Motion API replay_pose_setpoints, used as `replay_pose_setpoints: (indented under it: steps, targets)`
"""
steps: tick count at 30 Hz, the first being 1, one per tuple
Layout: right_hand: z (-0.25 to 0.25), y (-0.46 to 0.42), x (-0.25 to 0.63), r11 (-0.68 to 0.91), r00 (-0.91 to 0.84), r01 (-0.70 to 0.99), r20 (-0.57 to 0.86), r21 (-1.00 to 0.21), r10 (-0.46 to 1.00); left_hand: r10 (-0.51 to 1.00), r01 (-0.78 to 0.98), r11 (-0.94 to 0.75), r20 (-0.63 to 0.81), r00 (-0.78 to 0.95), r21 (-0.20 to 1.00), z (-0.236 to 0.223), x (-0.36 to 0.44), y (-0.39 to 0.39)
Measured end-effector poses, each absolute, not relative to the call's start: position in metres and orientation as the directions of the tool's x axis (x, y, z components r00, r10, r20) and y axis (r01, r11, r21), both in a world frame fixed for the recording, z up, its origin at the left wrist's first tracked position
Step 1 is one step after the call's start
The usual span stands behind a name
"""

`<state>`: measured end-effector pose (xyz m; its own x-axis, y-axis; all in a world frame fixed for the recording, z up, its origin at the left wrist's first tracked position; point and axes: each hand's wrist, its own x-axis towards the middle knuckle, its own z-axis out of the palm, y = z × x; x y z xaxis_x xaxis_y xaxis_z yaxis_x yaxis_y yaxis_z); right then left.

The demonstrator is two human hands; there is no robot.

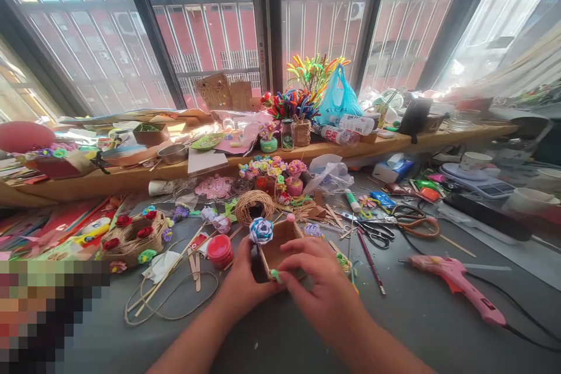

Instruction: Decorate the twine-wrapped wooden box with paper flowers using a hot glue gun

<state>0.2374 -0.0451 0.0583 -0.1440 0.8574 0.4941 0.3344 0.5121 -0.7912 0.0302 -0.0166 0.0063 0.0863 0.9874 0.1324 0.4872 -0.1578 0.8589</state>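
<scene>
While the open box (pixel 275 250) is clamped by the fingers of the left hand (pixel 242 281) on the desk's (pixel 109 327) near side, the green piece (pixel 275 274), pinched at its near corner by the right hand (pixel 322 272), may be knocked askew if uneven pressure is applied.

A dark gray desk (pixel 175 339) carries a scatter of craft things. On its left sit a woven holder (pixel 135 239) with red roses and, nearer the middle, a red jar (pixel 220 251) beside two wooden sticks (pixel 195 269) and a loop of twine (pixel 170 312). A coil of brown cord (pixel 255 207) lies behind the open box (pixel 280 251). To the right rest black-handled scissors (pixel 377 235), brown-handled scissors (pixel 421 225), a dark red pencil (pixel 370 263) and a pink glue gun (pixel 464 286); farther back stands a kitchen scale (pixel 477 180) with a cup (pixel 475 161) on it.
</scene>
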Motion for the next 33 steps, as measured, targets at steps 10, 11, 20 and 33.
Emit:
replay_pose_setpoints:
  steps: [10,11,20,33]
  targets:
    - [0.035,-0.035,0.215,0.531,-0.167,0.501,0.526,-0.683,0.834,0.990,0.424,-0.136,0.108,0.091,0.895,0.006,0.032,-0.018]
    - [0.034,-0.034,0.215,0.530,-0.167,0.503,0.524,-0.683,0.835,0.991,0.418,-0.123,0.092,0.095,0.900,0.007,0.031,-0.019]
    - [0.032,-0.035,0.214,0.550,-0.182,0.509,0.541,-0.662,0.821,0.956,0.184,-0.135,0.080,0.282,0.974,0.001,0.016,-0.008]
    - [0.035,-0.037,0.216,0.559,-0.224,0.485,0.522,-0.673,0.823,0.984,0.186,-0.111,0.134,-0.113,0.976,0.008,0.016,-0.027]
